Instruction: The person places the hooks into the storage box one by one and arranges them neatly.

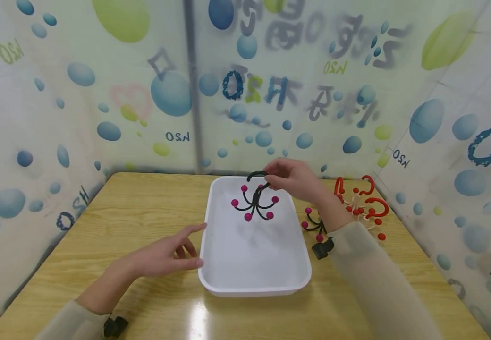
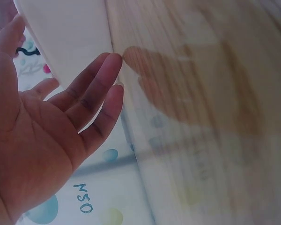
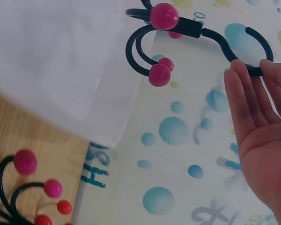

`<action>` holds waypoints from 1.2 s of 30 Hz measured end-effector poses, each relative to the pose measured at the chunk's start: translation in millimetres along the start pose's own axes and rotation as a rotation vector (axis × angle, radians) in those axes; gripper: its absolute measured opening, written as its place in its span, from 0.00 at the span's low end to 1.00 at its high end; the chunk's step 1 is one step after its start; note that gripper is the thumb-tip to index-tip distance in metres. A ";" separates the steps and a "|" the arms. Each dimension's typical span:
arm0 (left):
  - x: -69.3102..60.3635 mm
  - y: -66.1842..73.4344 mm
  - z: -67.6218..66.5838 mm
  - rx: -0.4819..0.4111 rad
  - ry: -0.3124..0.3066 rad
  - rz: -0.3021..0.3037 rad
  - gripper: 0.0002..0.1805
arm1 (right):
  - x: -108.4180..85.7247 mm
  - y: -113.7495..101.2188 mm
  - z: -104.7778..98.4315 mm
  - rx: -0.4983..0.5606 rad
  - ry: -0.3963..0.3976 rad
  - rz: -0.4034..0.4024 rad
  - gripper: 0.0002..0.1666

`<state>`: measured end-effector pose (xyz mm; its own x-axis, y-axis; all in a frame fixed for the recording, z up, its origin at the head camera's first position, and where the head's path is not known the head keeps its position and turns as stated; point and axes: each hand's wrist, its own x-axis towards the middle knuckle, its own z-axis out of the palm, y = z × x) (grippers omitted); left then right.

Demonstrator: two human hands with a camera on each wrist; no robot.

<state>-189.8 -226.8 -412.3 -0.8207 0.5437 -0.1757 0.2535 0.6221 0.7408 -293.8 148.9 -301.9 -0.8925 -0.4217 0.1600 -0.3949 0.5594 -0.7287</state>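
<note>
My right hand pinches the curved top of a black hanging hook with several pink ball-tipped prongs. The hook hangs over the far part of a white plastic tray. In the right wrist view, fingertips and thumb meet on the bend of the black hook. At the tray's left rim is my left hand, its thumb and forefinger at the edge and its fingers loosely extended. The left wrist view shows the palm of the left hand with nothing in it.
Right of the tray, a second black hook with pink balls lies on the wooden table, partly hidden by my right arm. Beside it sit several red-topped pale hooks. A patterned curtain stands behind the table and at both sides.
</note>
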 end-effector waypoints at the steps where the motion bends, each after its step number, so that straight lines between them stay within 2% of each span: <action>1: 0.0 0.3 0.0 -0.001 0.000 -0.001 0.50 | 5.5 0.3 4.1 -0.001 -0.014 0.006 0.14; 8: 0.4 3.7 0.2 0.000 0.000 -0.031 0.51 | 36.2 4.4 33.1 -0.007 -0.099 0.052 0.14; 17: 1.5 2.3 0.4 -0.007 -0.007 -0.040 0.50 | 56.5 15.6 59.5 0.037 -0.076 0.130 0.12; 29: 2.6 1.5 0.0 -0.009 -0.005 -0.042 0.50 | 65.0 24.0 71.4 0.086 0.006 0.185 0.14; 36: 2.5 0.5 0.4 -0.008 -0.006 -0.058 0.51 | 63.7 25.0 73.2 0.095 -0.008 0.177 0.16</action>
<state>-191.5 -224.9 -412.6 -0.8308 0.5101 -0.2226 0.2012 0.6481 0.7345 -344.6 83.8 -358.6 -0.9443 -0.3286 0.0194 -0.2099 0.5557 -0.8045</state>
